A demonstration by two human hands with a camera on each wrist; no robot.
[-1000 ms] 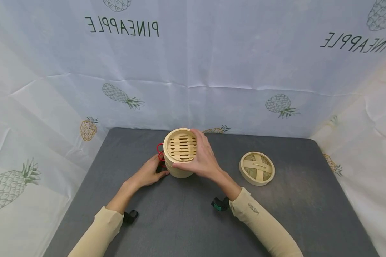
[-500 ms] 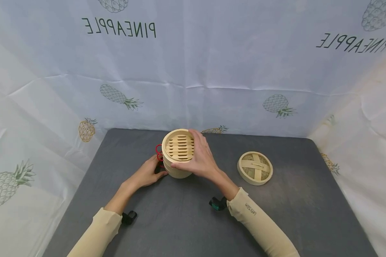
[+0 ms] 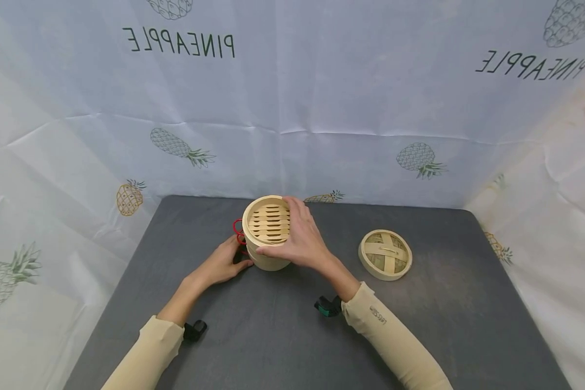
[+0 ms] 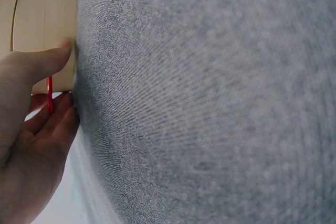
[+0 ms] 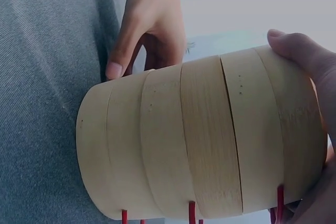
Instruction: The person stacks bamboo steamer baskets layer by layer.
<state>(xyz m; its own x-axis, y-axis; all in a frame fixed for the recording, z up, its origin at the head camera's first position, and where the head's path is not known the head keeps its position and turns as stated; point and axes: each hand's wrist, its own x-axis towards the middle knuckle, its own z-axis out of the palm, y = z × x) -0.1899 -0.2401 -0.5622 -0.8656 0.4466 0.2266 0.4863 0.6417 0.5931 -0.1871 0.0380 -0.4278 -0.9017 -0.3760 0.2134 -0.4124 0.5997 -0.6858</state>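
Progress: the round, pale bamboo steamer stack [image 5: 205,140] stands upright on the dark grey counter [image 3: 273,330], its tiers judged seated (thin seam lines show). Your right hand [image 3: 298,241] grips the slatted top tier [image 3: 267,225]; your left hand's [image 3: 224,262] grip holds the base beside red cord loops [image 5: 280,198]. Not yet done: the round woven bamboo lid [image 3: 385,255] lies apart, rightward, leaving that tier uncovered.

Steamer stack [image 3: 267,230] is showing pale tan wood, slats striping the top; loops [image 5: 280,203] are showing red. Lid [image 3: 386,254] is showing tan cross bands over olive-brown weave. Table [image 3: 258,336] is reading dark grey. Cloth [image 3: 322,92] is carrying green and orange pineapples on bluish white. Sleeves [image 3: 146,349] are showing beige.
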